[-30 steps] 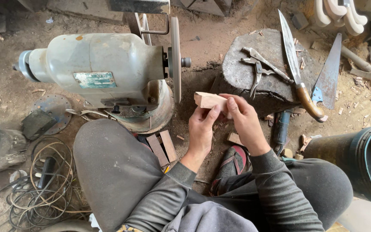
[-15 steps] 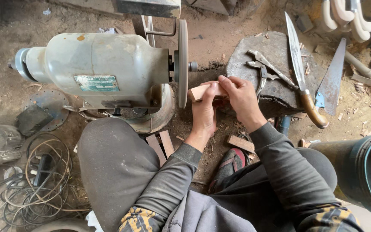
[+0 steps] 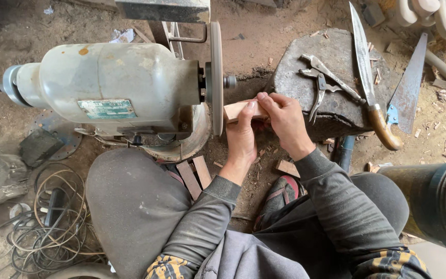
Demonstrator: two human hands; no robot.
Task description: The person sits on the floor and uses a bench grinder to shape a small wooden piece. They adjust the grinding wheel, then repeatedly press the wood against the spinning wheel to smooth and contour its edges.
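Wood block (image 3: 236,110), small and pale, sits pinched between both hands with one end touching the flat face of the grinding disc (image 3: 216,77). It looks light, stiff and dry, unlikely to slip or bend, though short enough that fingers sit near the disc; the far end, away from the wheel, seems the safest place to hold. Its long axis runs roughly level, left to right, pointing straight at the disc. The left hand (image 3: 242,135) has its grip closed on the block from below, thumb up along its side; the right hand (image 3: 285,121) clamps the outer end from above. Behind the disc is the grey motor housing (image 3: 114,82). To the right, a stone block (image 3: 331,77) carries pliers (image 3: 320,93) and a long knife (image 3: 365,72), with a saw (image 3: 409,88) beyond.
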